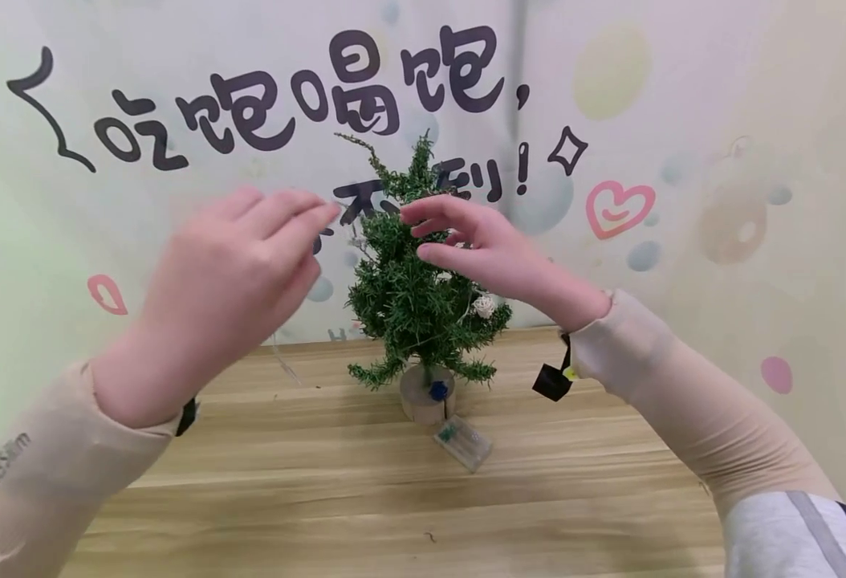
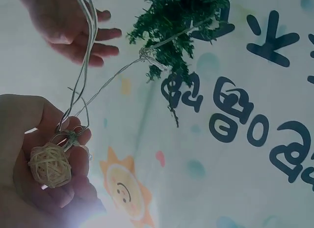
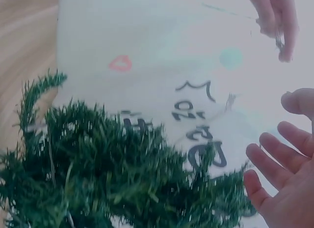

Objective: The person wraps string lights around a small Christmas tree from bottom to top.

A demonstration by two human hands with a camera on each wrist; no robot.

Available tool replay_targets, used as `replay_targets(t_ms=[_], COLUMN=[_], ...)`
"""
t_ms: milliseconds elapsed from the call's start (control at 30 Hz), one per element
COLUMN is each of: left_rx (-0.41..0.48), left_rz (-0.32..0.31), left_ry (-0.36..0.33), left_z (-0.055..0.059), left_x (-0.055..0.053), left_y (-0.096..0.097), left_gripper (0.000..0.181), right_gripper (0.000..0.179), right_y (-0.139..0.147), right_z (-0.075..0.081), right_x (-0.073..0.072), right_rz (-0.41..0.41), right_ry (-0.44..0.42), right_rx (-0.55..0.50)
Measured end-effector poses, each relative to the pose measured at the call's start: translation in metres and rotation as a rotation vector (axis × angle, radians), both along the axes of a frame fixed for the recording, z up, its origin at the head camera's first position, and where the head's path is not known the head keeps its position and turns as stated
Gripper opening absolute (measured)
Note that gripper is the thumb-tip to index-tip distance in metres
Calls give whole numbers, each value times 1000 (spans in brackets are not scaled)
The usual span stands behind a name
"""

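Observation:
A small green artificial Christmas tree (image 1: pixel 401 297) stands on a round base (image 1: pixel 414 399). To its left, my left hand (image 1: pixel 224 273) pinches a thin wire (image 2: pixel 86 56) of a string of lights. A woven rattan ball (image 2: pixel 50 165) on that wire lies against the fingers in the left wrist view. From the hand, the wire runs to the upper part of the tree. My right hand (image 1: pixel 491 249) is raised beside the upper right of the tree, fingers spread and loosely bent, holding nothing. Another pale ball (image 1: pixel 484 306) sits on a lower right branch.
A clear battery box (image 1: pixel 464 443) lies on the wooden table (image 1: pixel 307 490) in front of the base, with a blue piece (image 1: pixel 439 391) close by. A loose wire end (image 1: pixel 286 365) hangs below my left hand. Behind the tree is a printed wall cloth (image 1: pixel 683 120).

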State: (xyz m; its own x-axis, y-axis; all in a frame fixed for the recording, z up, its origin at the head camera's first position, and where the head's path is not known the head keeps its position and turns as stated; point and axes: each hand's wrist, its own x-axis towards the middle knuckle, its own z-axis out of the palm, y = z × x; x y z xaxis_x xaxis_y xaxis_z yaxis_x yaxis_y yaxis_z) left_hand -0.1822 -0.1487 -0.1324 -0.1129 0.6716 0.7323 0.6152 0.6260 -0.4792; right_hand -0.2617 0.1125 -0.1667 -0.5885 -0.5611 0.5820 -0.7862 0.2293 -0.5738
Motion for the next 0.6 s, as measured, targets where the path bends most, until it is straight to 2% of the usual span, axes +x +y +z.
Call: replay_targets(t_ms=[200, 367, 467, 600], left_rx=[-106, -155, -164, -152], left_rz=[-44, -64, -64, -63], left_ry=[-13, -33, -42, -44], left_z=[-7, -10, -11, -10], left_x=[5, 2, 2, 1], left_y=[18, 28, 29, 27], left_gripper=[31, 33, 32, 31], right_gripper=[45, 44, 38, 23], right_y=[-11, -12, -12, -12], right_z=[3, 5, 6, 8], right_x=[12, 16, 16, 15], right_rz=[89, 101, 96, 98], right_ry=[37, -6, -41, -42], right_rx=[29, 32, 35, 30])
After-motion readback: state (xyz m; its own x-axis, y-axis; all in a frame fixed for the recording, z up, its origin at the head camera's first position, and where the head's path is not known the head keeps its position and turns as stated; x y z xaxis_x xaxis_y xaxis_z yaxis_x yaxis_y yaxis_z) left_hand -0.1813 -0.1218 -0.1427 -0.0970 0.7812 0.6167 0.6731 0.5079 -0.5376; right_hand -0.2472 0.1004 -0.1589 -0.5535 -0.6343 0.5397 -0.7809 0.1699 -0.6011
